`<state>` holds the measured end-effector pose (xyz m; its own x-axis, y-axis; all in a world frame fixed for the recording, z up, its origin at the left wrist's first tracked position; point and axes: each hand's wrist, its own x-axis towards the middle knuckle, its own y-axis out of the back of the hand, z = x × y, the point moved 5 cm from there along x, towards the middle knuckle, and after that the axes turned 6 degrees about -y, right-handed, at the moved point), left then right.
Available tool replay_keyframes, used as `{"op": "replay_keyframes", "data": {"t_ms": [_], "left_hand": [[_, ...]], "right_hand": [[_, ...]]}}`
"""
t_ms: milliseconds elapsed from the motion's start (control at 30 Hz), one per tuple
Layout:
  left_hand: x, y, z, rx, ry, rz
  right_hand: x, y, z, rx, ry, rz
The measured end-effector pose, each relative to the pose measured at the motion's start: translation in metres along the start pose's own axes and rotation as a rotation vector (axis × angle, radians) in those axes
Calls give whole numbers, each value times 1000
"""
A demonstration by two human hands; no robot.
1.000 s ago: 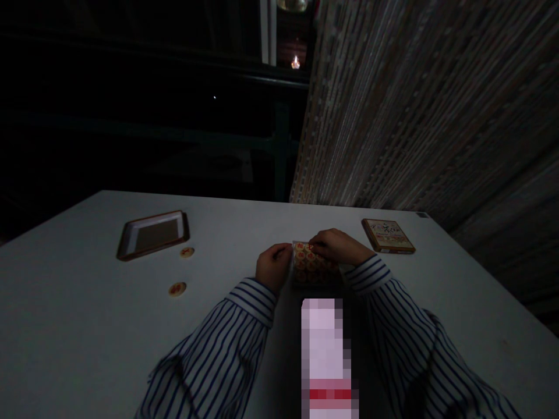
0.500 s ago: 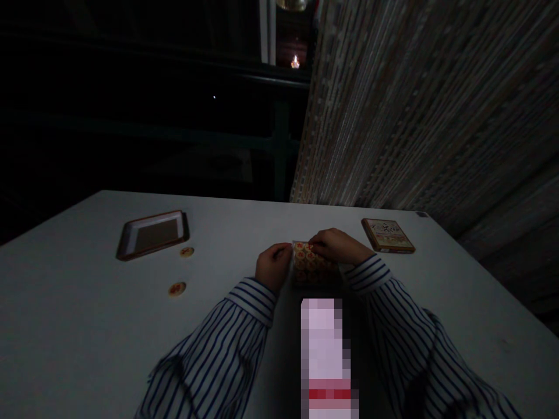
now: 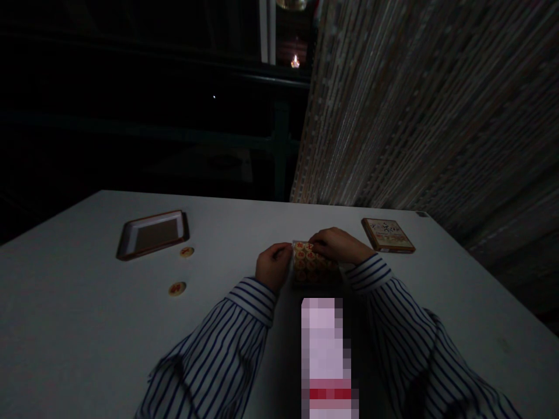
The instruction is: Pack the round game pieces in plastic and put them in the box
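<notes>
In front of me on the table stands a small clear box (image 3: 318, 284) filled with rows of round Chinese chess pieces (image 3: 301, 255) bearing red characters. At its left edge, my left hand (image 3: 274, 266) is closed, thumb and finger pinching the upper left rim. My right hand (image 3: 337, 246) reaches over the upper right of the box. Its fingers are bent together onto a Chinese chess piece (image 3: 310, 247) in the far row, and the hand hides the pieces beneath it. Two loose pieces, a farther one (image 3: 186, 252) and a nearer one (image 3: 177, 289), lie to the left.
A shallow box half (image 3: 152, 235) with a brown rim lies at the far left of the white table (image 3: 87, 326). A closed, printed box or lid (image 3: 388, 235) rests at the far right. A string curtain (image 3: 371, 105) hangs beyond the table's back edge.
Both hands stay at the box, almost unmoved. The characters on the far pieces show slightly more clearly now; the loose pieces lie where they were.
</notes>
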<state>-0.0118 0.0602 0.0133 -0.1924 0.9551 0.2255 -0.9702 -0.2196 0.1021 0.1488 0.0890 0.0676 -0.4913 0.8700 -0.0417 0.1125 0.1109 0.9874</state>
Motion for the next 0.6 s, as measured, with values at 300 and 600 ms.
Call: {"op": "replay_keyframes", "data": {"t_ms": [300, 600], "left_hand": [[0, 1, -2, 13, -12, 8], [-2, 3, 6, 28, -20, 33]], "right_hand": [[-5, 12, 2, 31, -59, 61], [-6, 13, 1, 30, -67, 71]]}}
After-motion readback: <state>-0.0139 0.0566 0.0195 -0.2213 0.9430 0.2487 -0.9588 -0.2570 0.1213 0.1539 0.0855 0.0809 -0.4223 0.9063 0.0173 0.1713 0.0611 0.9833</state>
